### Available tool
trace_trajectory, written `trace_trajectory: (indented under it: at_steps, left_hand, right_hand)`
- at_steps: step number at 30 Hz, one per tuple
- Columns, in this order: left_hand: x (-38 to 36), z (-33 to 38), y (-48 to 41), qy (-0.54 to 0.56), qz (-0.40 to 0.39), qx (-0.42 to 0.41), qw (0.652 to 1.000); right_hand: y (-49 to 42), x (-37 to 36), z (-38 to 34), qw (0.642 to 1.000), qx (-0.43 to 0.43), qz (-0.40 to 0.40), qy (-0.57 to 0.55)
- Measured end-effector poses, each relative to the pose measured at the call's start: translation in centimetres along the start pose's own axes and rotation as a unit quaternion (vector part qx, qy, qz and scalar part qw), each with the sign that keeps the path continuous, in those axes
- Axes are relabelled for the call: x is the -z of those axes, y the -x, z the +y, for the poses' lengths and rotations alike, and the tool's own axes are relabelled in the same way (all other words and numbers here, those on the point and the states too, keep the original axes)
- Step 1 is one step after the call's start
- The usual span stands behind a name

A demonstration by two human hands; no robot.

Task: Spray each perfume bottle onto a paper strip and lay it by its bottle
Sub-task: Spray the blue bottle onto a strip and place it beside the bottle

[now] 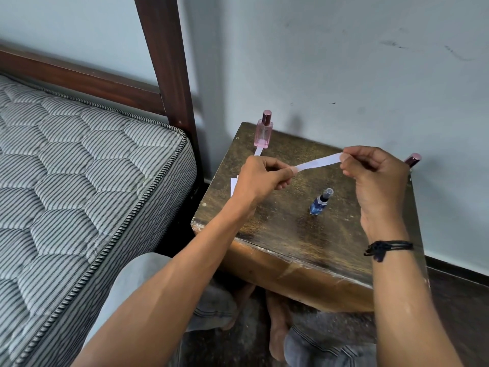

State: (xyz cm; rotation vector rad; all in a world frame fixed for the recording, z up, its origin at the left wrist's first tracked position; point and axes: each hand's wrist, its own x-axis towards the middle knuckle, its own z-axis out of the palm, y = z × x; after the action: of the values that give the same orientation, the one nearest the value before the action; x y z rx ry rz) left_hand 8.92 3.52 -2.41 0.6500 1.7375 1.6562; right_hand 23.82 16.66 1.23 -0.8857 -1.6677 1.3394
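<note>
White paper strip (pixel 318 162) stretched between both hands above the worn wooden tabletop (pixel 280 229).
Left hand (pixel 260 181) and right hand (pixel 378 176) each pinch one end; small blue spray bottle (pixel 320 202) stands beneath, pink glass perfume bottle (pixel 263 131) far left.

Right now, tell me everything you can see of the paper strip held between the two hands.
The paper strip is a narrow, white band of thin paper, apparently blank. It is stretched nearly taut in the air above the wooden table, sloping up from lower left to upper right. The left hand pinches its lower end and the right hand pinches its upper end. It touches nothing else, hanging above and behind the small blue bottle.
</note>
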Motion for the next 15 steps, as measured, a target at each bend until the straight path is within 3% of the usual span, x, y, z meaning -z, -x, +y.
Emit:
trace_trajectory:
  at_steps: [4, 8, 12, 15]
  left_hand:
    - [-0.1, 0.0, 0.0, 0.012, -0.012, 0.005, 1.000]
    - [-0.5, -0.1, 0.1, 0.011, -0.038, 0.007, 0.999]
    - [-0.6, 0.1, 0.2, 0.007, -0.048, 0.003, 0.999]
    - [-0.6, 0.1, 0.2, 0.007, -0.040, -0.002, 0.999]
  right_hand:
    - [-0.2, 0.1, 0.0, 1.000, 0.011, -0.008, 0.005]
    - [-0.1, 0.5, -0.3, 0.993, 0.022, -0.107, 0.036]
    - [-0.7, 1.2, -0.2, 0.999, 0.032, -0.018, 0.026]
    - [-0.3, 0.6, -0.2, 0.996, 0.043, -0.059, 0.044]
